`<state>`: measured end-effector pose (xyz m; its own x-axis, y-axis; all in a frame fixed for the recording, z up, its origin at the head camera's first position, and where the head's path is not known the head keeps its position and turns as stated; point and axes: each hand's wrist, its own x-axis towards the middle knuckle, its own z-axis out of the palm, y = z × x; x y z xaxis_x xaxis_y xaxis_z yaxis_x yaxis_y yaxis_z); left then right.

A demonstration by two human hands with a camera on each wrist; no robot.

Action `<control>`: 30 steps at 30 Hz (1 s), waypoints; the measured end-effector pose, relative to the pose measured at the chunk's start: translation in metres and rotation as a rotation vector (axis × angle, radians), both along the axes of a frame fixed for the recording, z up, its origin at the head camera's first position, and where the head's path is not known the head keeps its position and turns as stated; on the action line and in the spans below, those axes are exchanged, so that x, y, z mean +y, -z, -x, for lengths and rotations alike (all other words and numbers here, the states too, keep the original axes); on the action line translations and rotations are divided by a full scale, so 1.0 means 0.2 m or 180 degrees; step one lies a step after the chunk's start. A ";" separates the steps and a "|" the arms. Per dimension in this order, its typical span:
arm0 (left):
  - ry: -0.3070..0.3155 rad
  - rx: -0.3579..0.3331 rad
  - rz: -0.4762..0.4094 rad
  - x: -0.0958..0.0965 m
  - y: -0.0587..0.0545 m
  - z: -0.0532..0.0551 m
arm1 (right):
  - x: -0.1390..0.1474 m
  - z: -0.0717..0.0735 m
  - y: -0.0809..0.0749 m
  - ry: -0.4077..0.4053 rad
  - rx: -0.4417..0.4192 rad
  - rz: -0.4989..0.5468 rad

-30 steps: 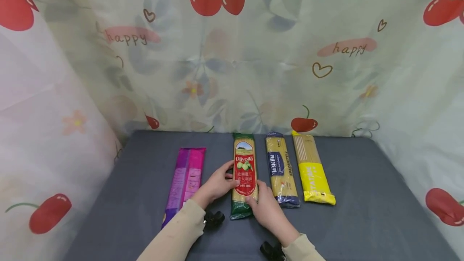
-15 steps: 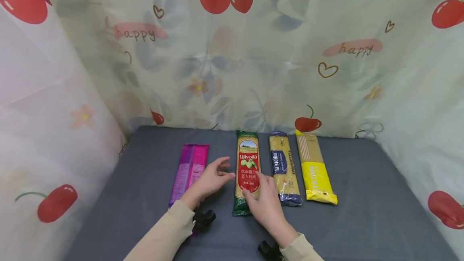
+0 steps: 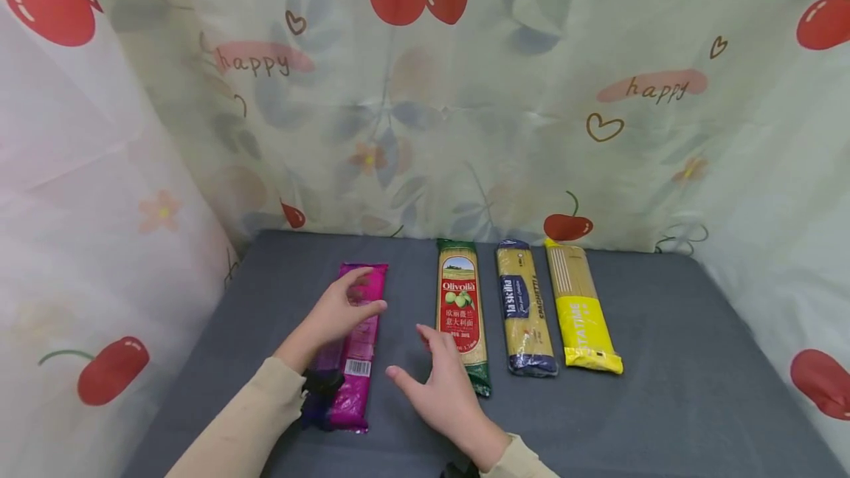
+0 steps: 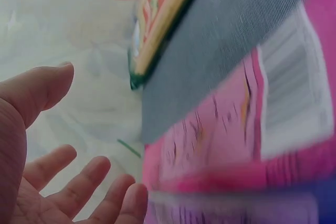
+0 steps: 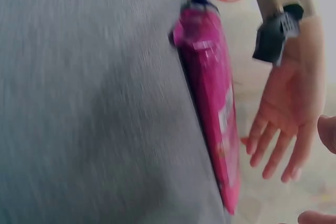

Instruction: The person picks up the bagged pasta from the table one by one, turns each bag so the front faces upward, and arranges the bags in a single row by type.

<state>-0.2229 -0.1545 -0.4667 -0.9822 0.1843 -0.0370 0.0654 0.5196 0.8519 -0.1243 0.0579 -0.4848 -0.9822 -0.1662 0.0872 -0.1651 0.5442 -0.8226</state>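
My left hand is above the pink and purple packet, fingers spread and slightly bent, holding nothing. In the left wrist view the packet's printed back and white barcode label lie beyond the fingers. My right hand hovers between that packet and the green-ended Olivoilà pasta packet, thumb and fingers apart. It covers part of the Olivoilà packet's lower left in the head view. From the right wrist, the pink packet lies flat on the cloth, with the left hand above it.
Right of the Olivoilà packet lie a blue-ended La Sicilia spaghetti packet and a yellow pasta packet. All rest on a grey cloth-covered table. A cherry-printed curtain hangs behind and at both sides.
Both hands have come off the Olivoilà packet and moved left, the left one over the pink packet. The Olivoilà packet lies slightly more tilted. The head view has shifted a little.
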 end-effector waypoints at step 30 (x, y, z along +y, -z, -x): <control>0.0445 -0.0105 0.0884 -0.06 0.16 0.37 | -0.16 -0.02 0.13 -0.0841 -0.0415 -0.0519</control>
<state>-0.2967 -0.1662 -0.4987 -0.9455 0.2958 -0.1364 0.1272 0.7208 0.6814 -0.1194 0.0260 -0.5115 -0.9045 -0.4179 -0.0851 -0.2170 0.6228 -0.7517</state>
